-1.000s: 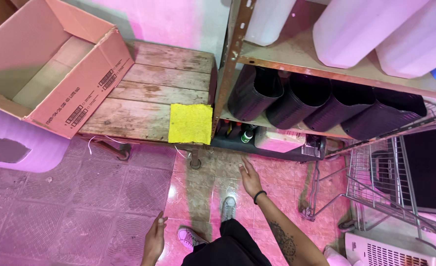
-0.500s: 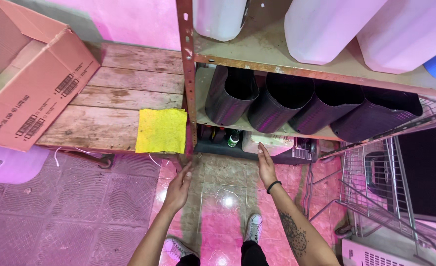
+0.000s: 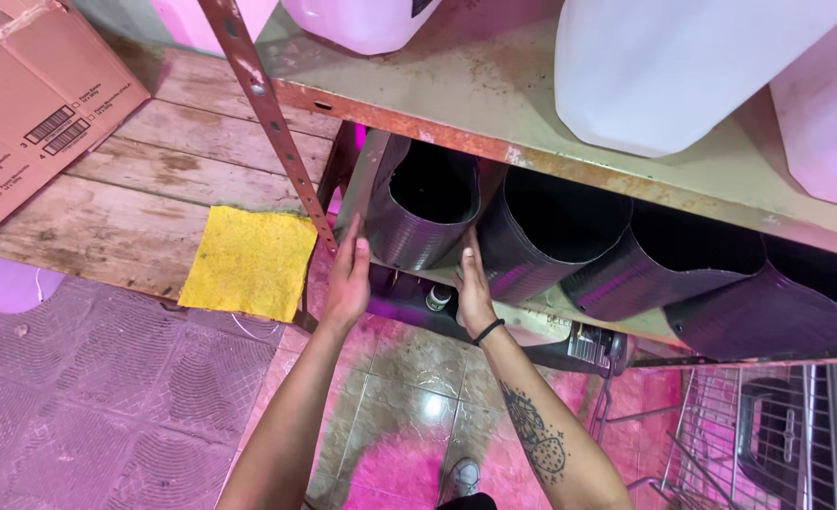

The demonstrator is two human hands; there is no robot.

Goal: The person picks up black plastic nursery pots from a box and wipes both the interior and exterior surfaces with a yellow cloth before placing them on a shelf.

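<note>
My left hand (image 3: 348, 281) and right hand (image 3: 470, 283) press flat, fingers together, on either side of the leftmost black ribbed plastic pot (image 3: 425, 210), lying on its side on the rusty metal shelf's (image 3: 494, 118) lower tier, steadying it between my palms
</note>
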